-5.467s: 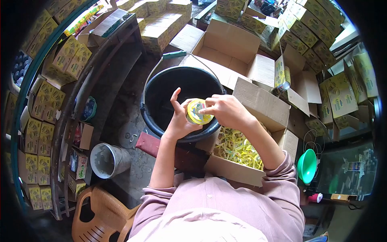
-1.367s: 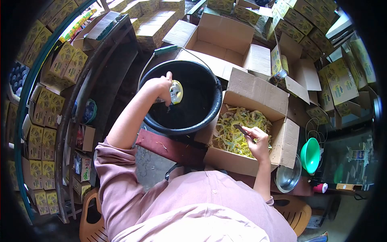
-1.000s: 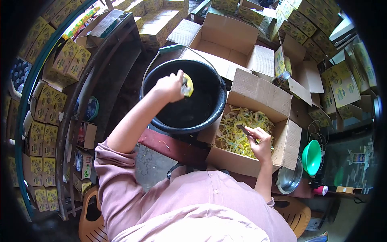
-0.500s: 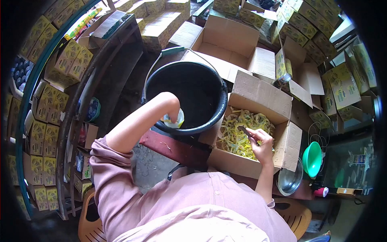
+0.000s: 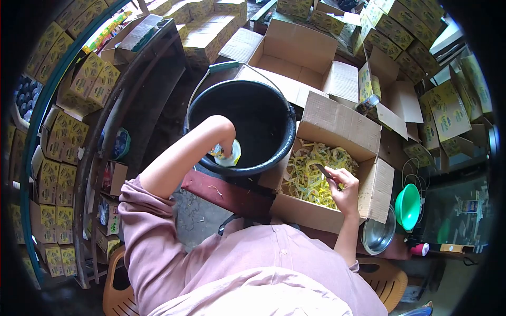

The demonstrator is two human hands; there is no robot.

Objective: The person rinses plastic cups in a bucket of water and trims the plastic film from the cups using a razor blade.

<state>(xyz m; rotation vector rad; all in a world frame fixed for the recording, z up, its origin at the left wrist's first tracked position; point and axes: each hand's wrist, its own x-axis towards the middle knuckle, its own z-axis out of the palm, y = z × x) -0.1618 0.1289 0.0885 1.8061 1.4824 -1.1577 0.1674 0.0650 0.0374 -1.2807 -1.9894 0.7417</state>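
My left hand reaches down inside the black bucket, near its front rim, with its fingers on a small white and yellow item that I cannot name for certain. My right hand is over the open cardboard box of yellow shreds. Between its fingers it grips a dark, thin tool, perhaps a blade, pointing up and left. The bucket's handle stands raised at the back.
An empty open carton is behind the bucket. Right of the shreds box are a green bowl and a metal bowl. Shelves of yellow boxes line the left. A red bench runs before the bucket.
My left hand and the item in it have shifted very slightly within the bucket. The dark tool in my right hand is tilted a little differently.
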